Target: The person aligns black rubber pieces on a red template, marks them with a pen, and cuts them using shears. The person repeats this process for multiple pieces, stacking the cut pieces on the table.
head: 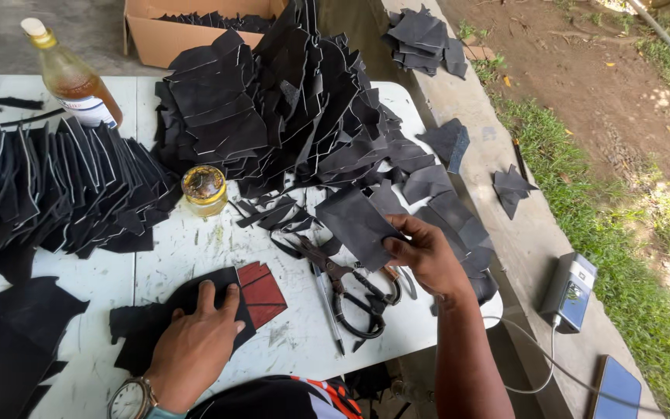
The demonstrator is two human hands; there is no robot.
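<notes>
My left hand lies flat, fingers spread, on a black leather piece at the near edge of the white table. That piece partly covers a dark red template. My right hand holds up a flat dark grey leather piece by its right edge, just above the table. Black scissors and a pen lie between my two hands.
A big heap of black leather cut-offs fills the table's back. A fanned row of cut pieces lies left. A small glass jar, a bottle of amber liquid, a cardboard box. Right, on concrete: scraps, a small device, a phone.
</notes>
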